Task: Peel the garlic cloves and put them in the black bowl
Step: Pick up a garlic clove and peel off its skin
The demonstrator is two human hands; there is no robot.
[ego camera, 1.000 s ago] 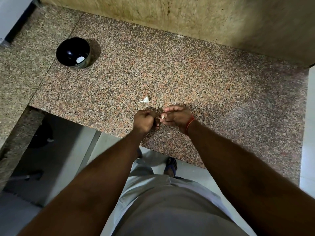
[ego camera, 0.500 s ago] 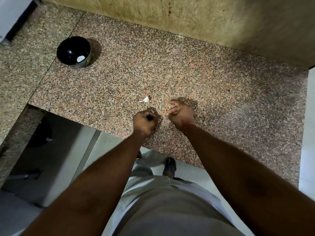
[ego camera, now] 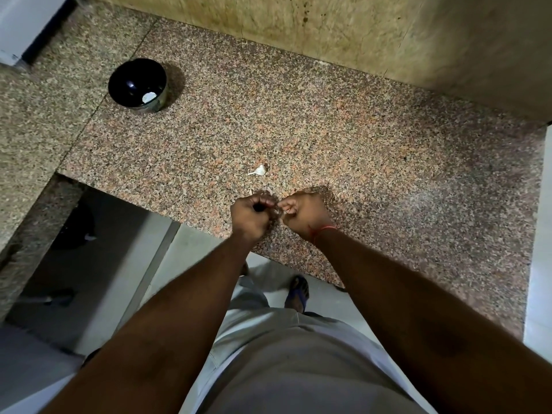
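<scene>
My left hand (ego camera: 252, 215) and my right hand (ego camera: 304, 212) are curled and meet fingertip to fingertip just above the counter's front edge. Between them a small pale garlic clove (ego camera: 285, 208) is pinched; most of it is hidden by the fingers. An unpeeled clove with a thin tail (ego camera: 259, 171) lies on the granite counter (ego camera: 328, 138) a little beyond my hands. The black bowl (ego camera: 128, 82) stands at the far left of the counter with one white peeled clove (ego camera: 148, 97) inside.
A stained wall (ego camera: 328, 28) runs along the back of the counter. The counter's front edge passes right under my hands, with the floor and my sandalled foot (ego camera: 297, 292) below. A second granite slab (ego camera: 33, 115) adjoins on the left.
Half a second ago my hands were apart; they have come back together on the clove. The loose clove and the bowl have not moved.
</scene>
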